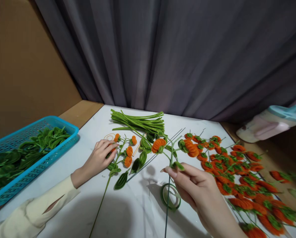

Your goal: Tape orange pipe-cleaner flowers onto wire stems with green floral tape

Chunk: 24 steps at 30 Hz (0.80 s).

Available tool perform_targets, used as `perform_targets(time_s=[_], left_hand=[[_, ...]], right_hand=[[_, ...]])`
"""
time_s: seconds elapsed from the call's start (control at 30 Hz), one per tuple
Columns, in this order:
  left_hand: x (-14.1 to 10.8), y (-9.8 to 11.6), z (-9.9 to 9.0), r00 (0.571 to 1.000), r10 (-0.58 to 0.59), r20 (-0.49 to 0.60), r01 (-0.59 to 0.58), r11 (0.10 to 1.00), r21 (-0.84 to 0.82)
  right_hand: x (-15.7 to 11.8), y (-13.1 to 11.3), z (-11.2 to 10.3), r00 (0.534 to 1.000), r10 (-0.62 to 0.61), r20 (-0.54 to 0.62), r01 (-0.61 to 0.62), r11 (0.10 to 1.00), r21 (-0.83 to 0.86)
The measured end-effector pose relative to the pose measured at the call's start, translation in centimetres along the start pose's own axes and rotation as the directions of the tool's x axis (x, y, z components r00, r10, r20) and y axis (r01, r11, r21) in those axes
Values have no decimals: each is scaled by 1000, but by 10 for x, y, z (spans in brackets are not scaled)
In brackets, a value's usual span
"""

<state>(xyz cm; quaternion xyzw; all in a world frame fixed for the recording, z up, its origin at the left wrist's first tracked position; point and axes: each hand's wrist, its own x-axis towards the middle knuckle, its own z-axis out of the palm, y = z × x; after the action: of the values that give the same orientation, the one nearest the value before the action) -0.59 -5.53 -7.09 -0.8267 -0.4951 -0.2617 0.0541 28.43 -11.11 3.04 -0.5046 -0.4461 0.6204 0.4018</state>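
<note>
My right hand (194, 183) pinches the green stem (170, 165) of a chenille persimmon branch and holds it upright above the table. One orange persimmon (158, 145) hangs on its left side and another (190, 147) on its right; a small green leaf (178, 165) shows at my fingertips. On the left, the fingers of my left hand (102, 153) curl round an orange persimmon (110, 149), mostly hidden, on a second branch (109, 178) lying flat with several fruits. A roll of green tape (170, 197) lies under my right hand.
A blue basket (74, 130) of green leaves stands at left. Behind lie a bundle of green chenille stems (138, 121), loose leaves (121, 180) and thin wires (148, 162). Many loose orange persimmons (237, 165) spread across the right. A lidded cup (267, 127) stands far right, before a grey curtain (168, 56).
</note>
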Motion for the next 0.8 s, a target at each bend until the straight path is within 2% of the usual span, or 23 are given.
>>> perform_targets(time_s=[0.17,0.3,0.37,0.4,0.47,0.53,0.63,0.8], left_hand=[[4,-1,-7,999,36,6,-37,997,63],[18,17,-39,985,144,-97,-131,983,130],[29,35,-63,971,190,-146,-185,982,46],[36,46,-75,963,233,-134,-241,970,-41],[51,68,-96,944,323,-60,-329,916,-230],[67,88,-110,910,413,33,-384,870,-310],[87,110,-116,874,482,53,-440,834,-333],[103,126,-103,797,580,170,-523,803,-285]], right_hand=[[0,-2,0,1000,-3,2,3,1000,-10],[0,-3,1,1000,6,20,-6,1000,-15],[0,-3,1,1000,-7,23,8,1000,-30],[-1,-3,1,1000,-18,20,19,999,-44],[-2,-2,1,999,-47,13,48,996,-72],[-3,-1,1,997,-75,9,75,992,-96],[-5,-1,1,995,-100,12,101,988,-117],[-7,-3,2,987,-156,36,160,975,-155]])
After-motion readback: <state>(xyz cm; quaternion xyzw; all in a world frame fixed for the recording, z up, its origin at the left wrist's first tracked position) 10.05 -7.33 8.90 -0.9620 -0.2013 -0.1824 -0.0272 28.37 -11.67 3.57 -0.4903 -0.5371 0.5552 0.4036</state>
